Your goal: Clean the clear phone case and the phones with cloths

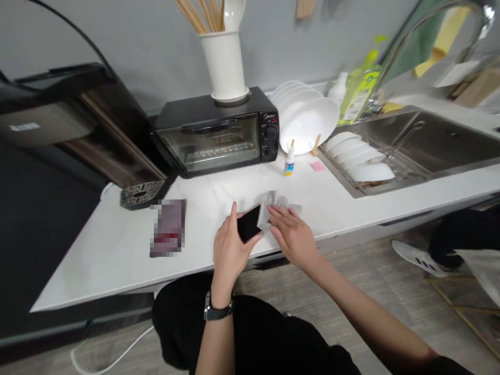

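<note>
My left hand [230, 242] grips a flat black rectangle that looks like a phone [249, 224], thumb and fingers at its edges, just above the counter's front part. A thin, crumpled, whitish-grey cloth [271, 200] lies against the phone's right end and covers part of it. Over that cloth, my right hand [291, 232] presses with its fingers together. Farther back stand a small white bottle with a blue and yellow label [289, 162] and, beside it, a flat pink square [317, 165].
A toaster oven [219, 138] carries a white utensil holder [224, 65]. White plates [308, 122] stand in a rack, and bowls [361, 156] sit by the sink [441, 135]. Left are a pixelated dark item [170, 226] and a black machine [78, 125]. Someone's shoe [417, 258] shows at right.
</note>
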A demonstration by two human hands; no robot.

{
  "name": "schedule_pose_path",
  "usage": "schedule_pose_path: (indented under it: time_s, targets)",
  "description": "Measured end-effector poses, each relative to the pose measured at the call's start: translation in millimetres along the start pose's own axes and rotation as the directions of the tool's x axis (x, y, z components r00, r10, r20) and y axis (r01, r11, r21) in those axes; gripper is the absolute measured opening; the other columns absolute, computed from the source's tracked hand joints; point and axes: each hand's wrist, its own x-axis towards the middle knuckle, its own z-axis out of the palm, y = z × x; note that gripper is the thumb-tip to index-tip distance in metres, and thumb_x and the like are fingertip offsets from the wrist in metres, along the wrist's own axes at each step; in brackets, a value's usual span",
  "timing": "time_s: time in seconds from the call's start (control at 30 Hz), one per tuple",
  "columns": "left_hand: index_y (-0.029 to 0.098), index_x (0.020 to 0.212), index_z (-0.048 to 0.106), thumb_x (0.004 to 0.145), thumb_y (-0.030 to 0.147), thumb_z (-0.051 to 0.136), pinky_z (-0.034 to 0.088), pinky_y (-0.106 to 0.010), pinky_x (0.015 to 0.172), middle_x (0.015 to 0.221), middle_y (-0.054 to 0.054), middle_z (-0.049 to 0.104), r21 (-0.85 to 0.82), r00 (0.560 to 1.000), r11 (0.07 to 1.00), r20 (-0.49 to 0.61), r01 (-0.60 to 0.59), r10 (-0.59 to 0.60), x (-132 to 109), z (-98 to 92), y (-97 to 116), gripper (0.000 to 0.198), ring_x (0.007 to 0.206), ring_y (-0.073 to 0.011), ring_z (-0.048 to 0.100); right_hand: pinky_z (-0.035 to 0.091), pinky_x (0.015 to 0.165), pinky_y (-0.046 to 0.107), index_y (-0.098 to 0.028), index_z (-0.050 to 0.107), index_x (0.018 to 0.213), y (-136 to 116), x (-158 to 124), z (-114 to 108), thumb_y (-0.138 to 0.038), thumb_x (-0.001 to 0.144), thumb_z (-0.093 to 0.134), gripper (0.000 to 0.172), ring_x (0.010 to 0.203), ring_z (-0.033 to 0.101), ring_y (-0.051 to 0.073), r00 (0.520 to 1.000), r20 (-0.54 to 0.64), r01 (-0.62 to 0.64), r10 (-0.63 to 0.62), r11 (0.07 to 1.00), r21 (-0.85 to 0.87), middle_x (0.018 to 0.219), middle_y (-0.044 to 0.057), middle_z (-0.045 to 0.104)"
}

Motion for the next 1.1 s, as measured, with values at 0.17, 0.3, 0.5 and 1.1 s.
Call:
schedule_pose_path:
  time_s: [0.17,0.3,0.5,1.1]
  targets:
    - [0.023,0.172,0.013,0.101,0.022,0.057,0.05,-0.046,0.113,0.146,-0.015,0.063,-0.017,0.998,0.998,0.022,-0.055,0.056,-2.2,-2.4,-3.0,0.084,0.133,-0.0295,0.063,0.043,0.126,0.055,-0.005,0.067,0.142,-44.9,12.4,28.5,-0.038,0.112,0.045,0.05,0.148,0.056,0.033,0.997,0.037,0.066,-0.068,0.997,0.051,0.153,0.021,0.062]
    - [0.022,0.172,0.013,0.097,0.02,0.061,0.052,-0.047,0.109,0.138,-0.016,0.065,0.031,0.996,0.996,0.025,-0.083,0.082,-5.8,-1.8,-6.8,0.089,0.129,-0.0316,0.065,0.045,0.125,0.048,-0.012,0.067,0.144,-40.1,5.2,21.8,-0.043,0.113,0.045,0.049,0.144,0.061,0.026,0.98,0.089,0.166,-0.179,0.976,0.138,0.149,0.014,0.067]
    - [0.024,0.171,0.016,0.089,0.034,0.08,0.052,-0.049,0.111,0.142,-0.013,0.067,-0.002,0.999,0.999,-0.009,-0.044,0.044,-1.4,2.7,-6.3,0.105,0.13,-0.0335,0.065,0.039,0.126,0.06,-0.01,0.063,0.149,-8.1,8.4,10.8,-0.043,0.112,0.046,0.052,0.15,0.053,0.035,0.999,-0.041,-0.027,0.025,0.998,-0.049,0.156,0.018,0.061]
    - [0.022,0.17,0.023,0.089,0.015,0.069,0.051,-0.049,0.112,0.143,-0.015,0.064,-0.001,1.0,1.0,0.02,-0.017,0.017,-3.9,-2.8,-1.5,0.093,0.134,-0.0317,0.063,0.044,0.126,0.055,-0.016,0.057,0.155,-22.6,-8.9,19.1,-0.043,0.108,0.054,0.054,0.149,0.056,0.029,0.982,0.033,0.184,-0.185,0.982,0.04,0.158,0.016,0.06]
